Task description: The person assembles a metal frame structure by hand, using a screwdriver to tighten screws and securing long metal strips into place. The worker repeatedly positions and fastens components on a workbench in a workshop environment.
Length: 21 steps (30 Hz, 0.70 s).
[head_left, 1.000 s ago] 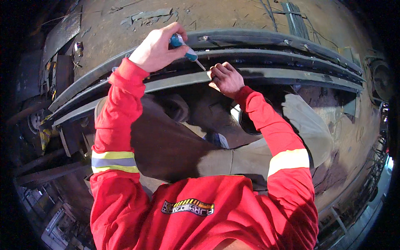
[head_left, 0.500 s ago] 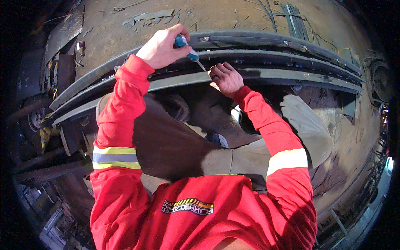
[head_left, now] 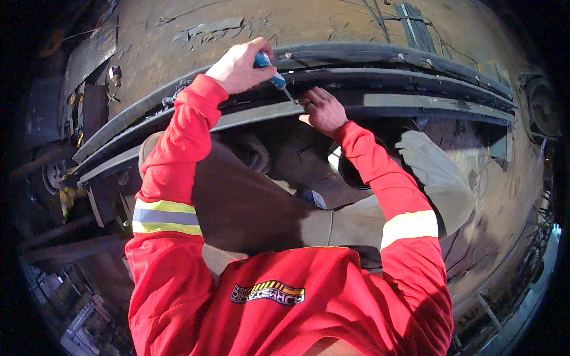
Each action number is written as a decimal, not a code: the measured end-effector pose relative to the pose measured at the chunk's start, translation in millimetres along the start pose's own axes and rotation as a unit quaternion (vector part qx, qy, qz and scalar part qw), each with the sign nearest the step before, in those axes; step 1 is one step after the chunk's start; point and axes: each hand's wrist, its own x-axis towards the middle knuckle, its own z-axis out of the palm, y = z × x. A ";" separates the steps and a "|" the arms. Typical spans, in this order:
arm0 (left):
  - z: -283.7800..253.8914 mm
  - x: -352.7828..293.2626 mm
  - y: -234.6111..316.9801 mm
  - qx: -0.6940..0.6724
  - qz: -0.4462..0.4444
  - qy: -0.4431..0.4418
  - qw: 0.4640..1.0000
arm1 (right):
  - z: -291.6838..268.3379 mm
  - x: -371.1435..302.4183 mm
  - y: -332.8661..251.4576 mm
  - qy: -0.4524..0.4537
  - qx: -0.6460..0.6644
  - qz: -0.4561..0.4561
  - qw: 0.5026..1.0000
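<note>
The screwdriver slants down over the nearest metal bar, a little left of its middle, the handle wrapped in the bent fingers of the left hand and its tip just beside the right hand, whose fingers are curled at the bar, though I cannot tell whether they pinch something small. If the tip slipped, perhaps from the slanted angle or a sideways push, it could jab those fingers; beyond lie the farther bars, set near enough to knock knuckles.
</note>
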 end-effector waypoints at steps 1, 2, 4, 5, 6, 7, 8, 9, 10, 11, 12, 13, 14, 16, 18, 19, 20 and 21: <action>-1.5 0.7 2.8 -0.003 -0.016 -0.010 1.000 | 0.0 0.4 0.5 0.014 0.003 -0.006 1.000; -2.7 0.6 5.1 -0.006 -0.035 -0.020 0.999 | 0.4 0.8 0.6 0.029 0.007 -0.012 0.999; 1.6 3.3 -1.8 0.021 0.040 0.003 0.999 | 3.3 -0.5 3.3 0.023 -0.008 -0.013 1.000; 3.3 4.3 -2.5 0.033 0.078 0.013 0.996 | 3.9 -0.8 3.6 0.019 -0.015 -0.013 1.000; 4.3 6.0 -2.1 0.046 0.094 0.012 0.994 | 3.8 -1.4 4.0 0.013 -0.018 -0.016 1.000; 5.1 8.5 -0.6 0.059 0.111 0.010 0.992 | 3.2 -2.0 4.9 0.007 -0.021 -0.018 1.000; 5.2 9.4 2.4 0.072 0.126 0.010 0.989 | 2.1 -1.2 4.2 0.000 -0.022 -0.021 1.000; 5.9 11.7 5.9 0.091 0.109 0.003 0.990 | 0.9 -0.2 4.3 -0.001 -0.016 -0.025 1.000; 7.0 15.1 9.9 0.111 0.092 -0.004 0.990 | -0.3 0.9 4.9 -0.001 -0.010 -0.029 1.000; 8.2 18.4 12.9 0.129 0.076 -0.010 0.989 | -1.2 0.8 5.4 -0.003 -0.005 -0.033 0.999; 8.7 20.2 14.5 0.135 0.074 -0.013 0.988 | -0.8 -0.1 4.9 -0.012 0.005 -0.029 1.000; 9.1 21.4 15.6 0.142 0.072 -0.016 0.987 | -0.4 -0.8 4.1 -0.020 0.015 -0.025 0.999; 8.7 23.9 17.1 0.149 0.071 -0.018 0.986 | -1.2 -0.5 4.3 -0.028 0.024 -0.021 0.999; 10.2 30.0 16.8 0.163 0.068 -0.027 0.984 | 1.6 -2.5 5.6 0.006 0.005 -0.042 0.999; 10.3 31.5 19.1 0.180 0.057 -0.033 0.982 | 1.5 -1.2 4.3 0.019 0.005 -0.047 0.999; 10.3 31.4 21.5 0.188 0.048 -0.034 0.980 | 0.8 -0.9 3.9 0.013 0.014 -0.040 0.999; 11.7 31.3 24.0 0.194 0.041 -0.034 0.979 | -1.0 -1.0 3.3 0.006 0.023 -0.034 0.999; 13.1 31.2 25.9 0.208 0.033 -0.037 0.977 | -1.6 -0.7 3.7 -0.002 0.028 -0.036 0.999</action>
